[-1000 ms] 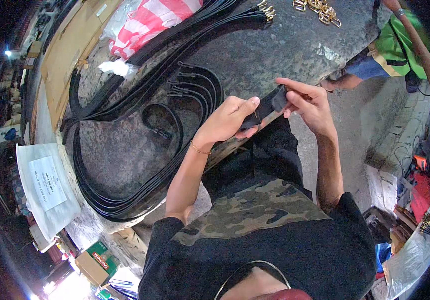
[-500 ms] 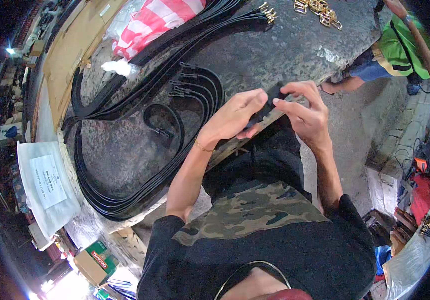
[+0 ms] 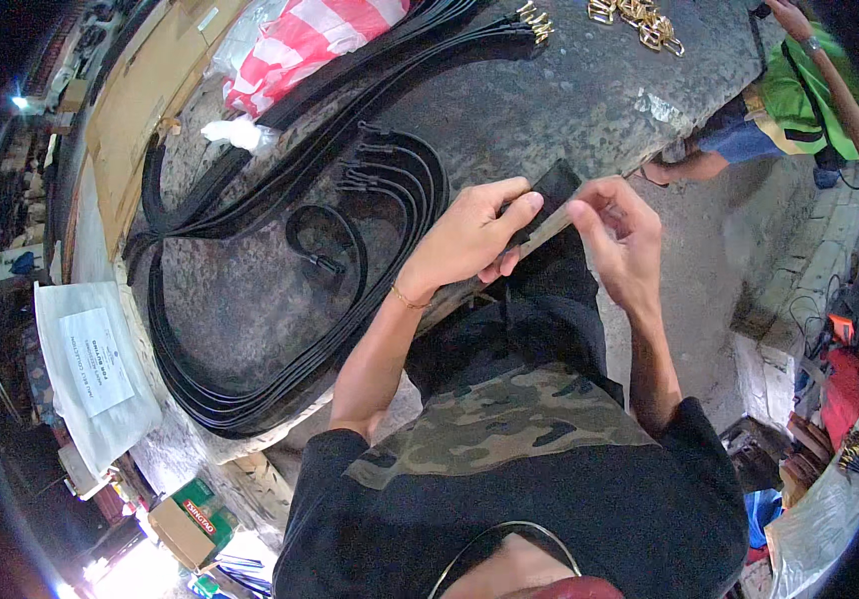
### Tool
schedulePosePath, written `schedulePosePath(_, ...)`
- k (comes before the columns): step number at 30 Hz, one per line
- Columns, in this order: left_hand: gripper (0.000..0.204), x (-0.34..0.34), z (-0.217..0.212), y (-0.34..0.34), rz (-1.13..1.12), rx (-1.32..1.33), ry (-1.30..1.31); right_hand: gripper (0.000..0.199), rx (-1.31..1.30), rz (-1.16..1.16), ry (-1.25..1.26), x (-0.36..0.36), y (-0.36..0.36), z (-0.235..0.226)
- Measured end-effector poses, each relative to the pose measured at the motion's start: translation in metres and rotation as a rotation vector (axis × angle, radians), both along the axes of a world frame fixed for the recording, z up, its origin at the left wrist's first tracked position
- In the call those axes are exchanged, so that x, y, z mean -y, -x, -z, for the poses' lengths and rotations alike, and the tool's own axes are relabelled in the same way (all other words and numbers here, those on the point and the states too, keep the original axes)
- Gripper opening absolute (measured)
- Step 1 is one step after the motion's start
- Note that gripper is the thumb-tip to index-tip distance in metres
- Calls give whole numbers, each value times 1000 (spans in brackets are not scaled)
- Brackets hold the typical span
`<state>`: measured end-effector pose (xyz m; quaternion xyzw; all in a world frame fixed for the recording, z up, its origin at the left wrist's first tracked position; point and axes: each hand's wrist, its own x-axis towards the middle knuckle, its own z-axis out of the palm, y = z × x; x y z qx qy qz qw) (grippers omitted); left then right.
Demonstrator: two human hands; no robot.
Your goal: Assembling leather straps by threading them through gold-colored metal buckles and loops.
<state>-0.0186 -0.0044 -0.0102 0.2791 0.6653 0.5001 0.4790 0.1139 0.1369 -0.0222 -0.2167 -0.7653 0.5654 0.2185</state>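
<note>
My left hand is closed around a flat black piece, thumb on top and fingertips beneath, above the table's near edge. What kind of piece it is cannot be made out. Just to its right, my right hand has thumb and fingers pinched together; anything between them is too small to name. Left of my hands, long black straps lie in a wide loop on the dark table. Several dark-tipped strap ends fan out near my left hand, and one strap curls into a small ring.
Gold-coloured buckles lie at the table's far side, with gold-ended straps nearby. A red-and-white striped bag sits far left. Another person in a green vest is at the far right. A cardboard box stands lower left.
The right hand has moved slightly right and away from the black piece, its fingers now curled together. More of the piece shows beyond the left hand, which still holds it.
</note>
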Motion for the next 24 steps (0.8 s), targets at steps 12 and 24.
schedulePosePath(12, 21, 3, 11, -33, -132, -904, -121, 14, 30, 92, 385, 26, 8, 8)
schedulePosePath(24, 21, 4, 8, -29, -200, -764, -37, 9, -67, 159, -164, 12, 6, -10)
